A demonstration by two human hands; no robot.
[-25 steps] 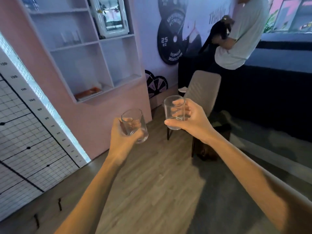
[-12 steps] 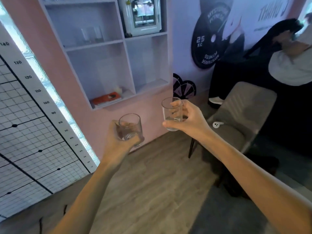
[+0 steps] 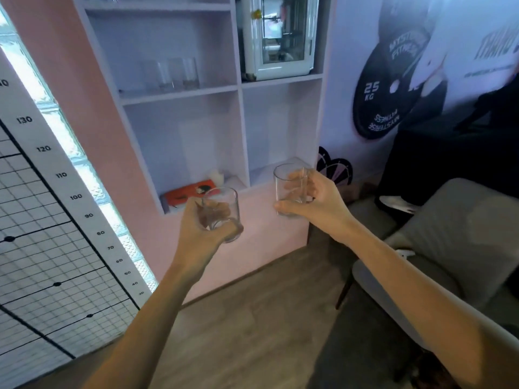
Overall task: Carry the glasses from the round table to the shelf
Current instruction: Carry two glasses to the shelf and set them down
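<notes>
Two clear, empty tumblers are held in front of the shelf (image 3: 238, 88) — left glass (image 3: 223, 213) gripped by left hand (image 3: 202, 234), right glass (image 3: 290, 189) clasped by right hand (image 3: 317, 203); both roughly upright.

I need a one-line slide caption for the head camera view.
Each hand, left hand and right hand, carries a glass (left glass, right glass) toward the white shelf.

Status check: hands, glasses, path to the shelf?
Left hand, right hand: one glass each. Shelf directly ahead, nothing blocking.
</notes>
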